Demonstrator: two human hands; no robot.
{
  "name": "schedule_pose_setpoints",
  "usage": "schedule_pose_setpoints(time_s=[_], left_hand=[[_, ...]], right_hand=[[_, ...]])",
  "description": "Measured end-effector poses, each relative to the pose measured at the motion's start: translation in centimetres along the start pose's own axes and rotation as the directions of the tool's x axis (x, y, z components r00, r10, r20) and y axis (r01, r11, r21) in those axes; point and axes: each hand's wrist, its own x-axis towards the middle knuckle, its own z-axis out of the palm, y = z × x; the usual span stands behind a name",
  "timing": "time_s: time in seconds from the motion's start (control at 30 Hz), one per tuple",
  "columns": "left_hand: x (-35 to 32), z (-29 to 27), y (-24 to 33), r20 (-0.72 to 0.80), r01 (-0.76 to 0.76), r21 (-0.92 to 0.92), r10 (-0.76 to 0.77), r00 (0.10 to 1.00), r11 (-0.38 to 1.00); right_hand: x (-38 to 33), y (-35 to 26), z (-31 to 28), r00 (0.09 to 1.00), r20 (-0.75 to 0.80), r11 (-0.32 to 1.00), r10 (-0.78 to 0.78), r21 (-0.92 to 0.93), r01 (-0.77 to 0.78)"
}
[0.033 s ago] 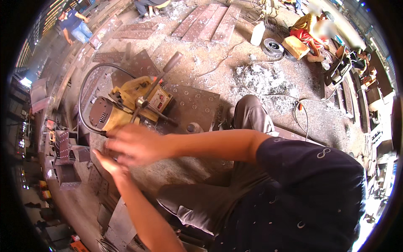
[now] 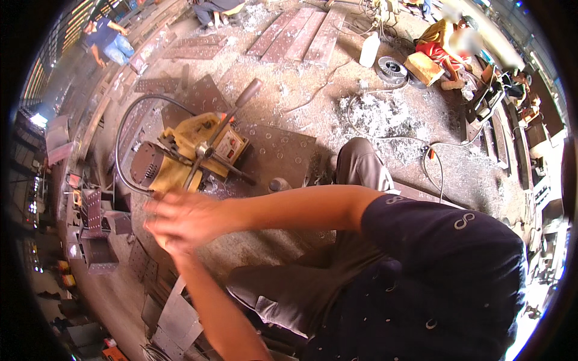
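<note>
My right hand (image 2: 186, 219) reaches in from the right, its fingers stretched out and blurred by motion. It lies over my left hand (image 2: 174, 245), palms toward each other, and hides most of the left fingers. No held object shows between them. Just beyond the hands stands a yellow magnetic drill (image 2: 192, 135) with a black cable and a spoked feed handle (image 2: 205, 149). The drill rests on a brown steel plate (image 2: 283, 147) marked with several round spots. A small round-topped container (image 2: 278, 184) stands on that plate near my right forearm.
Punched steel brackets (image 2: 99, 253) lie left of my hands. Long steel plates (image 2: 298, 36) rest at the back. Pale metal shavings (image 2: 385, 117), a cable (image 2: 439, 171), a white bottle (image 2: 369, 49) and a wire spool (image 2: 391, 69) are on the right. People are in the background.
My hands have come together: the gap between the left fingers and the right palm has closed. The left forearm has shifted slightly right. The drill stands as before.
</note>
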Motion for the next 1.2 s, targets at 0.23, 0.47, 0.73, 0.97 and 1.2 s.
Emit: schedule_pose_setpoints(time_s=[0.23,0.47,0.73,0.97,1.2], left_hand=[[-10.9,-10.0,-12.8,-0.299,0.524,0.042,-0.489,0.819,0.851],[-12.6,-15.0,-5.8,-0.433,0.299,0.18,-0.197,0.879,0.937],[-7.7,-8.9,-7.3,-0.289,0.349,0.36,-0.252,0.924,0.866],[-11.3,-8.0,-11.3,-0.306,0.46,0.295,-0.373,0.876,0.837],[-11.8,-8.2,-9.9,-0.375,0.416,0.336,-0.285,0.882,0.845]], right_hand=[[3.2,5.8,0.5,0.919,0.385,0.99,0.091,0.061,-0.124],[-5.1,17.7,-15.2,0.972,0.153,0.584,0.18,-0.811,0.02],[-16.2,22.2,-7.2,0.231,0.579,0.606,0.782,-0.619,-0.5],[-19.1,21.0,-2.4,0.295,0.595,0.599,0.748,-0.414,-0.686],[-19.5,21.2,-2.5,0.316,0.603,0.61,0.732,-0.373,-0.699]])
